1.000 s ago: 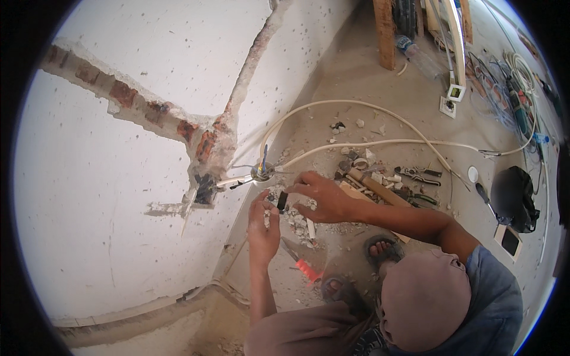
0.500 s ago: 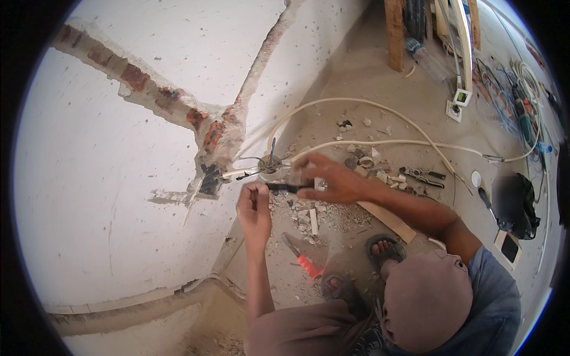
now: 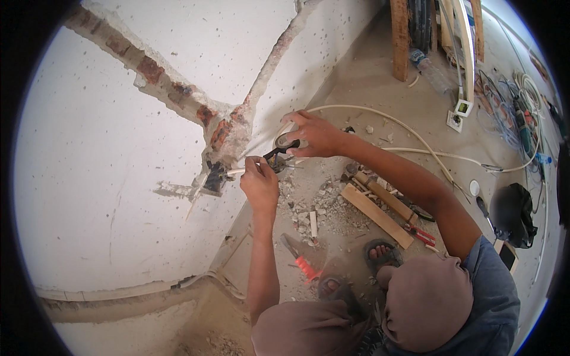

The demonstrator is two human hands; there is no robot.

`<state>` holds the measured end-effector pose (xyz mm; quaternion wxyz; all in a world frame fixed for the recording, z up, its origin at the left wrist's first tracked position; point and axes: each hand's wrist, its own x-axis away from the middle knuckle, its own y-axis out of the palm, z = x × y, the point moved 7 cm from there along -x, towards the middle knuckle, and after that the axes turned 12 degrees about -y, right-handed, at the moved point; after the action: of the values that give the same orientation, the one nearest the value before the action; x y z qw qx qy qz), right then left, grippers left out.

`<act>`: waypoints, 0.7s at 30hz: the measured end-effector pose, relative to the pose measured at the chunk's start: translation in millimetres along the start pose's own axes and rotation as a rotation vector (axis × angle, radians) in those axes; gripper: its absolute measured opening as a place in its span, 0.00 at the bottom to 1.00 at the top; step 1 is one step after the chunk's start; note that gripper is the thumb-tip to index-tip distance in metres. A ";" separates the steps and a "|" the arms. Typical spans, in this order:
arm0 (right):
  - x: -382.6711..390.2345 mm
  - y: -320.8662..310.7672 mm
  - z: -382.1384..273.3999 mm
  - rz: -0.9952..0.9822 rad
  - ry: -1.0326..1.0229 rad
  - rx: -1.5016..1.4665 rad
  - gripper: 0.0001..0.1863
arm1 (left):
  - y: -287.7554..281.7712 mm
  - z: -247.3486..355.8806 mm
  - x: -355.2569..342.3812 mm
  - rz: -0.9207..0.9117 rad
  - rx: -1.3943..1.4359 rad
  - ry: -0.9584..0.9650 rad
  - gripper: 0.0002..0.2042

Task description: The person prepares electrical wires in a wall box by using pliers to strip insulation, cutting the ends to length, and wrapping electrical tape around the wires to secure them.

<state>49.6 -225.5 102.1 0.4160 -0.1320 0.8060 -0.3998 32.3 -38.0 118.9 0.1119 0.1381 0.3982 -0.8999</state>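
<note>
My right hand [image 3: 320,137] holds a roll of black electrical tape [image 3: 287,141] with its fingers curled round the edge. A strip of the tape runs from the roll down to my left hand [image 3: 260,185], whose thumb and fingers are pinched on it. Just behind the hands, a bunch of wires [image 3: 278,164] comes out of white cable ends beside the wall. My fingers hide where the tape meets the wires. To the left of my left hand, a dark wall box [image 3: 212,180] sits in the broken plaster.
Rubble [image 3: 323,204] litters the floor, with a hammer [image 3: 386,197], a wooden strip [image 3: 377,216] and a red-handled tool [image 3: 307,269] near my feet. A white cable [image 3: 409,124] loops across the floor to the right. A black bag [image 3: 518,215] lies at the far right.
My right hand has moved up and away with the tape roll, and my left hand has risen slightly. The tape strip now slants upward. The hammer has come out from behind my right arm.
</note>
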 end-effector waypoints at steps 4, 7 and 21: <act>2.2 0.5 -9.8 -0.011 -0.044 0.035 0.14 | 1.8 -2.5 12.3 -0.001 0.009 0.030 0.03; 5.5 -1.2 -20.1 -0.050 -0.056 0.078 0.14 | 2.4 -6.0 17.9 0.005 0.032 0.020 0.02; 9.1 17.8 -53.6 -0.018 0.276 -0.251 0.17 | -8.0 -4.0 32.2 -0.011 0.163 0.162 0.05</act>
<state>4.4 -190.3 101.4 0.2782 -0.1337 0.8978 -0.3142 0.3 -32.6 111.0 0.0629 0.2168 0.3320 -0.9159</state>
